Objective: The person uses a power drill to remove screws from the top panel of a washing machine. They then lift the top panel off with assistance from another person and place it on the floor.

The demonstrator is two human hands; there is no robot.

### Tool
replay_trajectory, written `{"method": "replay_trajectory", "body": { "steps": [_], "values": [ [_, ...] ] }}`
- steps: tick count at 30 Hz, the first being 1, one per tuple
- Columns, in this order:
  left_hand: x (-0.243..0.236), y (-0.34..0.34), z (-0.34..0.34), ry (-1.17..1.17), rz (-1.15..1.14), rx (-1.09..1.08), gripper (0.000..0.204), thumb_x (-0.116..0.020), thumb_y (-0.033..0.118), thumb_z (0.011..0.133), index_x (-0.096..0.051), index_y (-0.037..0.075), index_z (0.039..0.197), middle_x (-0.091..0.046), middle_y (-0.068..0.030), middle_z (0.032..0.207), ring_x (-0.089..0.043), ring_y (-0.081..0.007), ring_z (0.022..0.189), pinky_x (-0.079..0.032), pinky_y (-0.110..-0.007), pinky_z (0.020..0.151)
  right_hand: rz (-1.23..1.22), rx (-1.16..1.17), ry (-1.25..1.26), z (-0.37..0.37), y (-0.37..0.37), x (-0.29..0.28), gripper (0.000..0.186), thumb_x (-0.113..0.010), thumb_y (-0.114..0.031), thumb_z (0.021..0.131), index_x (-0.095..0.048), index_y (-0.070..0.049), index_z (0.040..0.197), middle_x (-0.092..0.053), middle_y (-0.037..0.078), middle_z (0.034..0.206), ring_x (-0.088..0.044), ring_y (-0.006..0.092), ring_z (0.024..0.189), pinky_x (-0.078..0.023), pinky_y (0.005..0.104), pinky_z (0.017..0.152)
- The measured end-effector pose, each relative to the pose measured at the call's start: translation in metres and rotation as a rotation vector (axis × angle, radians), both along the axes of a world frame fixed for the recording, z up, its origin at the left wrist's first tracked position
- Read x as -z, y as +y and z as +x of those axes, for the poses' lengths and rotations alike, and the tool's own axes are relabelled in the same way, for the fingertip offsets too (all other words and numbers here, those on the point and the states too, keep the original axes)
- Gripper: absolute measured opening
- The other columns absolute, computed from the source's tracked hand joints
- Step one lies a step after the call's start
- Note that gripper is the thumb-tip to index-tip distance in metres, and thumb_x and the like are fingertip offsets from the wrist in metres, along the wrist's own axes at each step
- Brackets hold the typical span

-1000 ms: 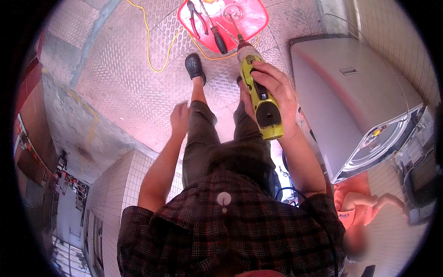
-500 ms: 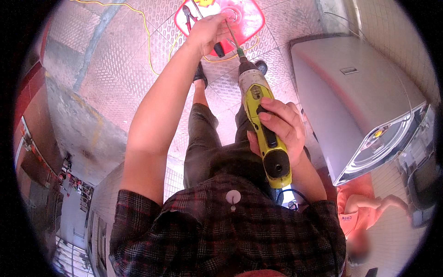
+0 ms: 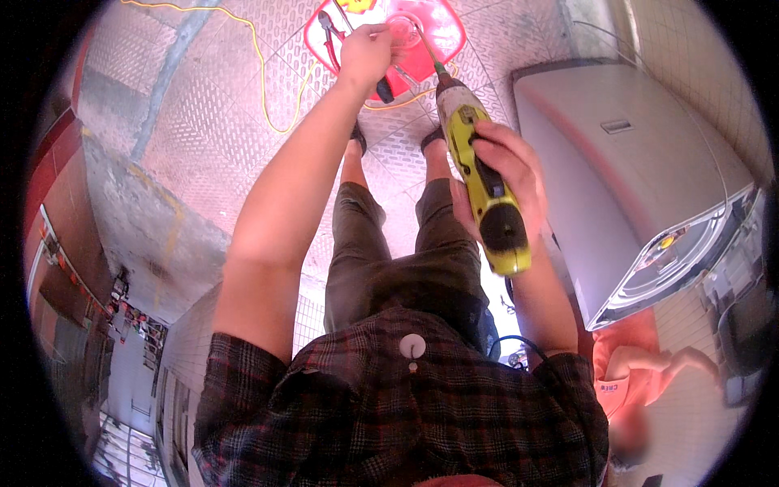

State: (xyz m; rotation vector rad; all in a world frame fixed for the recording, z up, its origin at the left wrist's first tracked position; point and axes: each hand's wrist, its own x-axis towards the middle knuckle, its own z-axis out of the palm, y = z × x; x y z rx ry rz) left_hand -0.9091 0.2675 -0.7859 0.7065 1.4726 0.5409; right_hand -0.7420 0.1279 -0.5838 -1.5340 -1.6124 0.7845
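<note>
My right hand [image 3: 517,174] is wrapped round a yellow-green power screwdriver [image 3: 468,126] with black parts. It points away from me, and its long thin bit [image 3: 426,45] reaches over a red stool [image 3: 452,58]. My left hand [image 3: 365,57] hovers above the stool's left part. Its fingers are drawn together, and anything small between them cannot be made out. Beside that hand lie red-handled pliers [image 3: 329,34]. A black tool handle [image 3: 385,90] sticks out below the hand, near the stool's front edge. A yellow object [image 3: 355,5] is at the stool's far side.
A big grey casing [image 3: 625,154] with an opened round end stands at my right. Behind it is another person in an orange shirt [image 3: 623,357]. A yellow cord [image 3: 261,65] runs over the patterned floor tiles. A concrete ledge [image 3: 154,219] lies to my left.
The power screwdriver has moved right and a little back toward me, and its bit now stands away from my left hand. My left hand has shifted only slightly.
</note>
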Motion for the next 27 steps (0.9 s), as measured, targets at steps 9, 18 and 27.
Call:
{"method": "replay_trajectory", "body": {
  "steps": [9,18,27],
  "values": [
    [-0.003,-0.117,-0.048,0.024,-0.039,-0.085,0.025,-0.054,0.016,0.104,-0.062,-0.004,0.115,-0.07,-0.0102,0.093,-0.068,-0.0164,0.074,-0.055,-0.027,0.066,-0.02,0.062,-0.009,-0.015,0.023,0.03,0.05,-0.083,-0.002,0.07,-0.063,-0.007,0.115,-0.066,0.014,0.123,-0.066,0.032,0.107,-0.054,0.0385,0.093],
    [-0.013,-0.18,-0.07,0.027,-0.162,0.016,0.027,-0.053,0.018,0.104,-0.062,-0.003,0.118,-0.07,-0.0118,0.099,-0.068,-0.0159,0.077,-0.054,-0.028,0.07,-0.029,0.022,-0.038,-0.02,0.027,0.029,0.051,-0.083,-0.004,0.07,-0.063,-0.007,0.116,-0.066,0.013,0.123,-0.066,0.0322,0.107,-0.054,0.0387,0.093],
    [-0.068,-0.051,-0.034,-0.581,-0.387,-0.427,0.041,-0.045,0.027,0.108,-0.045,-0.001,0.138,-0.063,-0.0213,0.124,-0.065,-0.031,0.11,-0.054,-0.038,0.096,0.022,-0.016,0.036,-0.018,-0.019,-0.046,0.051,-0.079,-0.006,0.077,-0.056,0.001,0.122,-0.059,0.024,0.128,-0.062,0.0353,0.115,-0.05,0.0424,0.099]
  ]
}}
